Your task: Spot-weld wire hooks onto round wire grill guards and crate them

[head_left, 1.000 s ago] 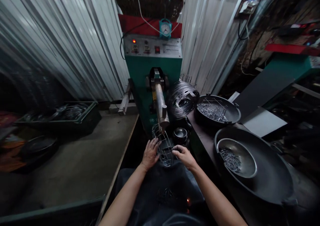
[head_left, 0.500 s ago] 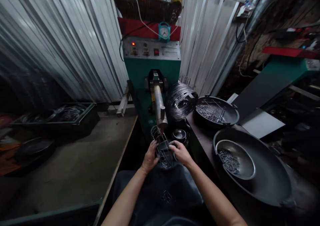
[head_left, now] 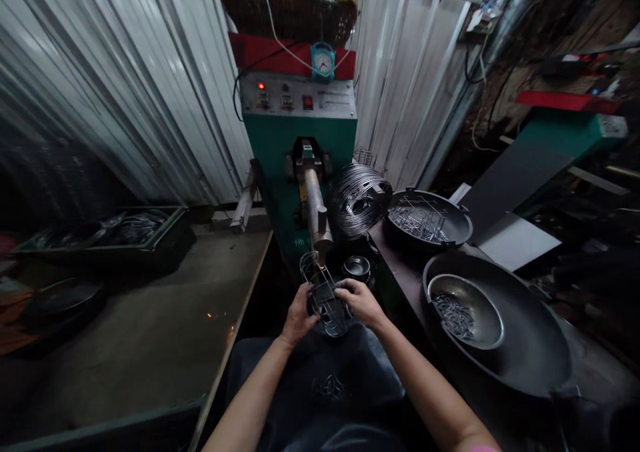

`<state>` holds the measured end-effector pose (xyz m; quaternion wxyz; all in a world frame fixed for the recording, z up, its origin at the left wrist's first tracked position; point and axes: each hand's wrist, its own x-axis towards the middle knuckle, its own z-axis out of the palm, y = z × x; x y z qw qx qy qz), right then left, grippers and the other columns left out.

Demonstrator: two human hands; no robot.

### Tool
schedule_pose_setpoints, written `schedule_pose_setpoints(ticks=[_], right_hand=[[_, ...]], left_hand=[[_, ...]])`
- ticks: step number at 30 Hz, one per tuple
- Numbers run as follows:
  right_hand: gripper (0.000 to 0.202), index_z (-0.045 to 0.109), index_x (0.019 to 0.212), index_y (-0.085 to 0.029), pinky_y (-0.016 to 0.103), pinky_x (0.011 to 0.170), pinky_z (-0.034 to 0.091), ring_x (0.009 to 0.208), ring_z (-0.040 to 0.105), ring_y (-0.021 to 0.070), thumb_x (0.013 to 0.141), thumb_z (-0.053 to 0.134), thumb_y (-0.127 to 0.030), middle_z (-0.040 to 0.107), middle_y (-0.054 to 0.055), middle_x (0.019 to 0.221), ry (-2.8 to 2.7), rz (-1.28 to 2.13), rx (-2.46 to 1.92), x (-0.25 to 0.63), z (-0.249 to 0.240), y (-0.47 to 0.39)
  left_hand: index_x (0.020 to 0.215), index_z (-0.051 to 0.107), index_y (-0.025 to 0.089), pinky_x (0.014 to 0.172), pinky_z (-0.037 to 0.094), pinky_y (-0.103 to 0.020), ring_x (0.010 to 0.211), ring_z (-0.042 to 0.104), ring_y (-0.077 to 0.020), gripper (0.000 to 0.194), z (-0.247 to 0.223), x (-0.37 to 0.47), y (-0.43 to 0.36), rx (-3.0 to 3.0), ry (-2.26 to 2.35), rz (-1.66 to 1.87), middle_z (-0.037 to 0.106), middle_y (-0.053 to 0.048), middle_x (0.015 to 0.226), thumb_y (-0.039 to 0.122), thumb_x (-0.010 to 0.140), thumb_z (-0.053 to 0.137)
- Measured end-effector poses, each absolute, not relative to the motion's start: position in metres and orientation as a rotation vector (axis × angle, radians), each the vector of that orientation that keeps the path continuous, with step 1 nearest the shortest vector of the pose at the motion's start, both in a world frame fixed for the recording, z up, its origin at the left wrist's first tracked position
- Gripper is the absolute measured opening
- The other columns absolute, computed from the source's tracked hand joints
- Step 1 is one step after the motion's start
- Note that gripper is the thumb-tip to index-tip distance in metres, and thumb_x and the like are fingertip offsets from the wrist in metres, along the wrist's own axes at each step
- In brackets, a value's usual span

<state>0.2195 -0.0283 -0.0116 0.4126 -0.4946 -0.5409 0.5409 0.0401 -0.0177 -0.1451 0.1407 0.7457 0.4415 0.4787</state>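
Observation:
A wire frame (head_left: 332,315) with curved ends is held between my hands, under the tip of the spot welder's arm (head_left: 315,205). My left hand (head_left: 300,315) grips its left side, thumb low and fingers up along the wires. On the right side, my right hand (head_left: 358,299) pinches the frame near its upper part. The frame's upper loop reaches beside the electrode tip. Several small bent wire pieces (head_left: 330,387) lie on the dark apron (head_left: 280,379) over my lap.
The green welding machine (head_left: 280,135) stands ahead, with a coil of wire (head_left: 360,202) at its right. A pan of wire parts (head_left: 425,219) and a large pan (head_left: 540,345) holding a metal bowl (head_left: 487,312) sit to the right. A bin (head_left: 165,242) stands on the left floor.
Orange sparks now show at the lower left, near the wooden edge. The view has shifted slightly, while both hands keep the wire frame at the welder tip.

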Motion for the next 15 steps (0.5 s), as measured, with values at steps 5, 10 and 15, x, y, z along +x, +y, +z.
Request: schedule_pose_setpoints(ticks=[5, 10, 15], right_hand=[[0.023, 0.063, 0.074, -0.015, 0.026, 0.063, 0.042, 0.063, 0.053, 0.0126, 0.064, 0.062, -0.036, 0.06, -0.001, 0.066, -1.303, 1.354, -1.234, 0.208, -0.009, -0.009], [0.024, 0.063, 0.071, -0.014, 0.025, 0.062, 0.04, 0.062, 0.053, 0.0122, 0.062, 0.064, -0.037, 0.059, -0.001, 0.064, -1.325, 1.321, -1.249, 0.204, -0.009, 0.006], [0.025, 0.064, 0.073, -0.014, 0.025, 0.064, 0.04, 0.063, 0.053, 0.0118, 0.063, 0.063, -0.037, 0.06, -0.001, 0.066, -1.346, 1.342, -1.245, 0.206, -0.007, 0.007]], left_hand=[[0.128, 0.031, 0.022, 0.088, 0.049, -0.041, 0.116, 0.047, -0.0252, 0.067, -0.142, 0.043, -0.012, 1.93, 1.238, 1.38, 0.043, -0.012, 0.126, 0.019, 0.068, 0.061], [0.125, 0.036, 0.02, 0.088, 0.049, -0.041, 0.113, 0.049, -0.0237, 0.064, -0.141, 0.047, -0.005, 1.825, 1.224, 1.406, 0.045, -0.011, 0.124, 0.019, 0.067, 0.062], [0.123, 0.039, 0.02, 0.087, 0.049, -0.039, 0.113, 0.05, -0.0236, 0.062, -0.138, 0.05, -0.008, 1.792, 1.188, 1.43, 0.046, -0.011, 0.123, 0.02, 0.066, 0.063]])
